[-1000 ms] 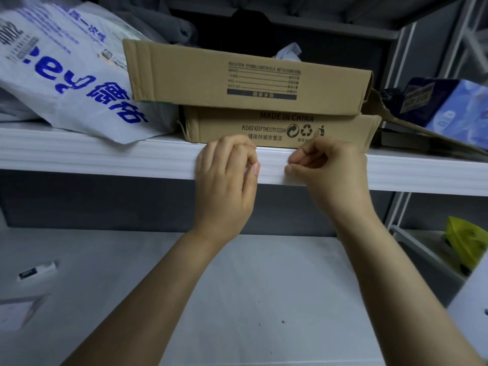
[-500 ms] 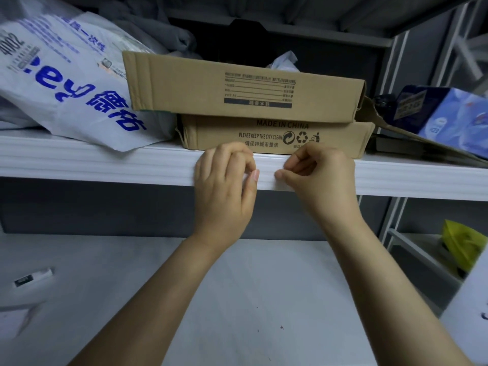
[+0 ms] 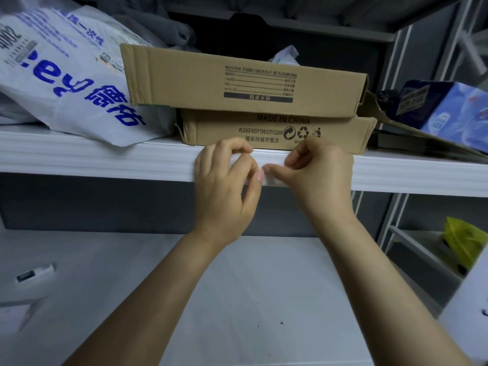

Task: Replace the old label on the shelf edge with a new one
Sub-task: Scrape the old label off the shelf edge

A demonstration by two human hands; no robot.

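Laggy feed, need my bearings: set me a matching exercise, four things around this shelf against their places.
Things: 1 printed white bag; 2 stacked cardboard boxes; 3 yellow object; 4 left hand.
Places: A on the label at the shelf edge; B shelf top, far left; C shelf top, centre; D far lower right.
Pairs: 1-B; 2-C; 3-D; 4-A.

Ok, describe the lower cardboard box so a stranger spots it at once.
Find the white shelf running across the view. At its centre the lower box lies under a longer upper box. Only the lower one reads MADE IN CHINA above recycling symbols.
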